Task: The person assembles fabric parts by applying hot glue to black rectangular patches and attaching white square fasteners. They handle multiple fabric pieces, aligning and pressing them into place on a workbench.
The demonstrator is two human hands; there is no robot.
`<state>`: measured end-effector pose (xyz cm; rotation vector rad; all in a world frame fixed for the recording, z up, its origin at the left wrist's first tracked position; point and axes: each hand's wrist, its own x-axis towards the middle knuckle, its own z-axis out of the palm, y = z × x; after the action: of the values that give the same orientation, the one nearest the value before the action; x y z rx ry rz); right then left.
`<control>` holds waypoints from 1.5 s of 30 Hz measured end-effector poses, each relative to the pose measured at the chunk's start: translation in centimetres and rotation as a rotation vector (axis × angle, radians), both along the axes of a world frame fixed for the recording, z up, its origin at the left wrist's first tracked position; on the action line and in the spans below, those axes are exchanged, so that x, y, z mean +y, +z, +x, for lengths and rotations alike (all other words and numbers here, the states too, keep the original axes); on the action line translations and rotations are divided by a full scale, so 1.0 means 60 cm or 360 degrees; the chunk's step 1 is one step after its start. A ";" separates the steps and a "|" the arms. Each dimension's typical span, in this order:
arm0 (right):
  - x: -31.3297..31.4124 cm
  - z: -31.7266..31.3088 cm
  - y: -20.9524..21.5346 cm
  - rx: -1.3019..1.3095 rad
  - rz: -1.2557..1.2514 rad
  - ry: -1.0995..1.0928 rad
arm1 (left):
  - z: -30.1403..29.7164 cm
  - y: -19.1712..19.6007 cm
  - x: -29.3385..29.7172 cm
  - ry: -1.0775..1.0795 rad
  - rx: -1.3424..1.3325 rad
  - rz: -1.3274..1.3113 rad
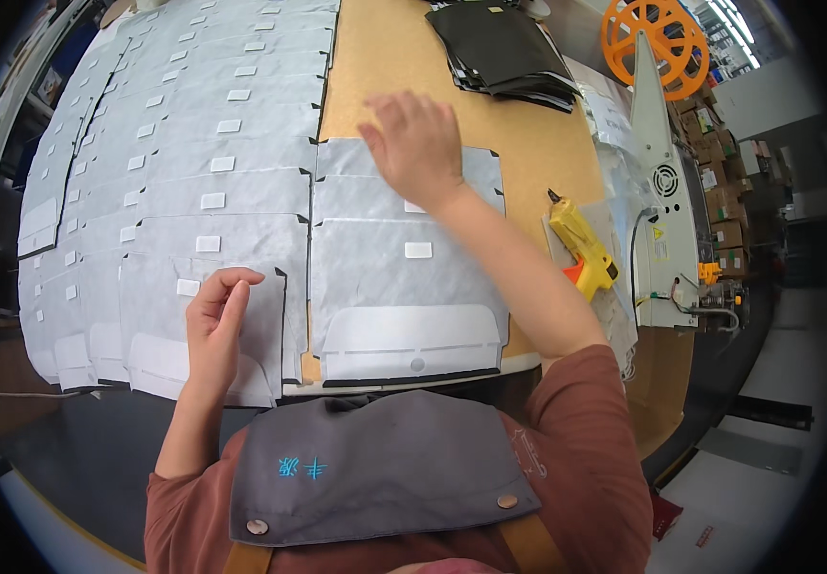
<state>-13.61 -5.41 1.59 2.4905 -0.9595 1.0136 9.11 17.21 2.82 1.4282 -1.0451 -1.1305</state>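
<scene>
My left hand (214, 320) rests on the near left pile of grey fabric panels (193, 316), its fingers (237, 287) curled loosely with the tips pinched together just beside a small white patch (189, 286); I cannot tell whether they grip anything. My right hand (415, 143) lies flat, fingers spread and holding nothing, pressed on the far panel of a second, shorter stack (404, 268) in the middle of the tan worktop (385, 67). That stack overlaps toward me, each panel bearing a white patch (418, 250). Rows of the same grey panels (184, 124) fan out across the left side, far into the distance. A yellow glue gun (581, 249) lies to the right of my forearm, near the worktop's edge. A pile of black pieces (509, 48) sits far right, with an orange reel (667, 33) beyond it.
</scene>
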 end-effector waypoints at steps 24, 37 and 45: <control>0.013 -0.023 -0.004 0.0394 0.0932 -0.0352 | -0.040 -0.008 0.026 -0.0268 0.0853 0.0360; -0.036 -0.081 0.011 -0.0003 0.1313 0.0446 | -0.037 -0.003 -0.005 -0.0178 -0.0028 0.0048; -0.012 -0.124 0.090 -0.0503 0.2030 0.0628 | -0.049 -0.008 -0.060 -0.0468 -0.0406 0.0094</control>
<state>-21.04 -6.11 6.96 3.7314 -1.6061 1.1177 6.17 13.61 2.32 1.5282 -1.4492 -1.2146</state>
